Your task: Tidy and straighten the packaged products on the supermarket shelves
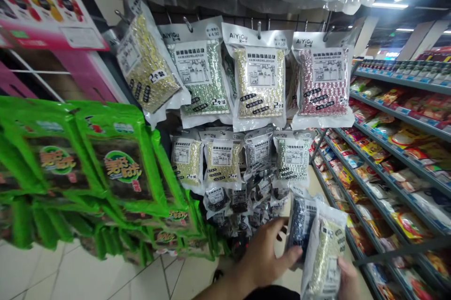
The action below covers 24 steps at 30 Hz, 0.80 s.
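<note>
Head cam: glossy dark pkt [299, 226] in L hand's [262, 254] pinch, plump yellow pkt [324, 243] in R hand's [347, 277].

From the head, the scene is viewed forward and down. The hanging packs [259, 74] are faced nearly straight on, close by; the left hand [264, 250] and right hand [347, 277] are seen low, the shelves [405, 83] obliquely.

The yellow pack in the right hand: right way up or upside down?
Upside down: on the yellow pack, the drawing sits below the big 2, opposite to the hanging packs.
</note>
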Available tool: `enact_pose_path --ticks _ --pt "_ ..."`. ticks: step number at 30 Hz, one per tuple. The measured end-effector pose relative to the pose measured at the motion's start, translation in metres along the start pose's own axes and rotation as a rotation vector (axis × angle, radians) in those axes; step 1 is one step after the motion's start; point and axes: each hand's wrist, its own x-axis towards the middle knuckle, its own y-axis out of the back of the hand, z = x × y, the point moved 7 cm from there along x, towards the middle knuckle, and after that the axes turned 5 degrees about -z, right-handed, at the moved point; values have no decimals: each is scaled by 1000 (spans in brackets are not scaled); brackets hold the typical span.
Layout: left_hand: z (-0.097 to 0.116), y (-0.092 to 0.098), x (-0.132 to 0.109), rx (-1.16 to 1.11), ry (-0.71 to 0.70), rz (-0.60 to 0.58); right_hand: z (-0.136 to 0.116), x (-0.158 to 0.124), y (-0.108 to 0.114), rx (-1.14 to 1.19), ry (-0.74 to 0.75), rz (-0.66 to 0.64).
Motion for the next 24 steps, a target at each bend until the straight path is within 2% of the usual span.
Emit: enact_pose_path --ticks 2,5,8,10,14,17,20,24 --pt "-10 -12 -6 -90 92 -25 3 8 2 -40 51 -15" --pt "-29 -13 -11 -133 140 81 9 21 8 -77 177 -20" --pt "-46 -7 -16 -70 135 191 11 35 14 -141 286 -58" --pt "-50 1 -18 -28 69 264 10 46 24 -197 313 -59" --pt "-47 39 -23 -53 -104 550 4 68 59 -162 280 39" --pt "-46 74 -21 -86 -130 764 1 75 75 -79 247 118" --pt "-44 98 -8 -58 -144 852 0 72 71 -55 232 163" --pt "-36 110 8 -31 -199 839 -1 62 59 -65 283 199"
